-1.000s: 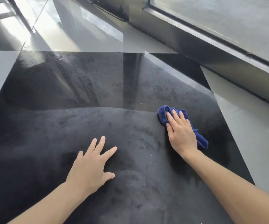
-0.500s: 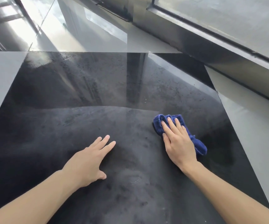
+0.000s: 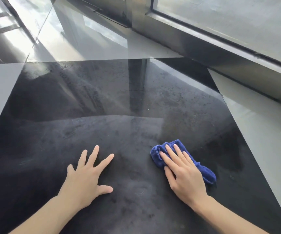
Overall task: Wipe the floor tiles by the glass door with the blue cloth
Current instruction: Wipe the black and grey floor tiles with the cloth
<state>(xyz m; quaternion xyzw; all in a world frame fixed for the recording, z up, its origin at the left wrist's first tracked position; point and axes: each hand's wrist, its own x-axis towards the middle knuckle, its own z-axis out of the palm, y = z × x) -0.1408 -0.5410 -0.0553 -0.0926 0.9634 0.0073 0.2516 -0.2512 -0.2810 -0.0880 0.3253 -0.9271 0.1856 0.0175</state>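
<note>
1. The right hand (image 3: 185, 174) lies flat on the blue cloth (image 3: 160, 156) and presses it down on the black floor tile (image 3: 102, 102). Its fingers lie straight and close together on top. This grip is a push, not a pinch.

2. The left hand (image 3: 85, 178) is flat on the same tile, well apart from the cloth. Its fingers are spread wide and hold nothing. It looks like it is propping the person up.

3. The cloth is bunched up, and part of it sticks out past the right hand on the side toward the glass door (image 3: 237, 19). It sits near the right side of the black tile.

4. The cloth could slip out from under the flat hand. Nothing pinches it, so a fast push may leave it behind.

5. The bunched cloth touches only a small bit of floor. Some dull, smudgy spots could get missed.

6. The tile is very shiny and may be wet. The left hand could slide, and the person could tip forward.

7. The bare left hand may leave new marks on the tile.

8. The far part of the tile and the pale tile (image 3: 258, 132) by the door frame (image 3: 204, 51) look like they need wiping too. Reaching that far could make the person wobble.
</note>
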